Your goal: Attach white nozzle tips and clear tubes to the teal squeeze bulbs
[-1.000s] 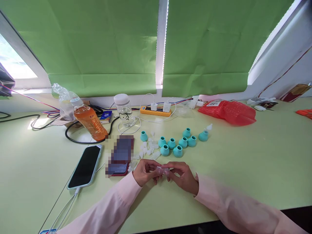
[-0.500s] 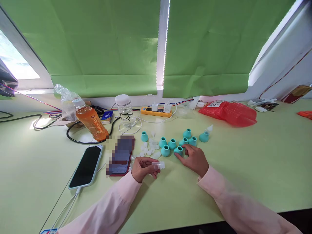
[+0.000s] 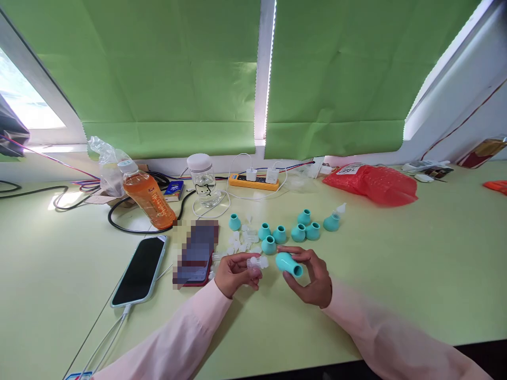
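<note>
Between the thumb and fingers of my left hand (image 3: 237, 273) is a small clear plastic tube (image 3: 257, 262), pointing right. My right hand (image 3: 311, 274) grips a turquoise rubber bulb (image 3: 288, 264) by its sides, tilted so its open neck faces down and right. The bulb and the tube are close but apart. Behind my hands stand several more turquoise bulbs (image 3: 279, 234), necks up. One bulb (image 3: 331, 222) at the right has a translucent tip fitted in it. Loose translucent plastic pieces (image 3: 237, 241) lie behind my left hand, some partly hidden by it.
Left of my hands lie a blurred phone (image 3: 196, 256) and a phone with a pale case (image 3: 140, 270) on a cable. Farther back are an orange drink bottle (image 3: 147, 198), a clear jar (image 3: 204, 182), a power strip (image 3: 253, 182) and a red plastic bag (image 3: 372, 183).
My right hand has lifted the front turquoise bulb off the table, brought it nearer and tipped its neck toward the lower right. My left hand, still holding the tube, has barely moved.
</note>
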A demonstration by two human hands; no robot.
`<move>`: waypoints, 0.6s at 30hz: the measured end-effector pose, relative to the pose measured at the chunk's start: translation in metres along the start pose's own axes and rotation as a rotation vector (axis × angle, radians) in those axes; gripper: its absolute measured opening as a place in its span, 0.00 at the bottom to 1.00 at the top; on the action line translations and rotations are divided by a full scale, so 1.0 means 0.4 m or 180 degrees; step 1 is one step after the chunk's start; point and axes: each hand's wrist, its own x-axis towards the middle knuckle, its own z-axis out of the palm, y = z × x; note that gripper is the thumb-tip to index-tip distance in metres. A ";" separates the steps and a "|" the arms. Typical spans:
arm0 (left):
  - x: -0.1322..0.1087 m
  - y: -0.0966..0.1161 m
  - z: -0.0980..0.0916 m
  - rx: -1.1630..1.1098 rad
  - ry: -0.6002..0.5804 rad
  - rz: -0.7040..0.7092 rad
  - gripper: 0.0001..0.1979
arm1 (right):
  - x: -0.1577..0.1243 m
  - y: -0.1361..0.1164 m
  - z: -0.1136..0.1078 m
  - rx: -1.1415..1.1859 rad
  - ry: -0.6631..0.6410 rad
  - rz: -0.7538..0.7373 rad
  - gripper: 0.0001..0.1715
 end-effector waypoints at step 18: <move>-0.002 -0.028 0.003 0.0695 -0.0059 0.0163 0.18 | -0.016 0.005 0.034 -0.1082 -0.0653 -0.0120 0.05</move>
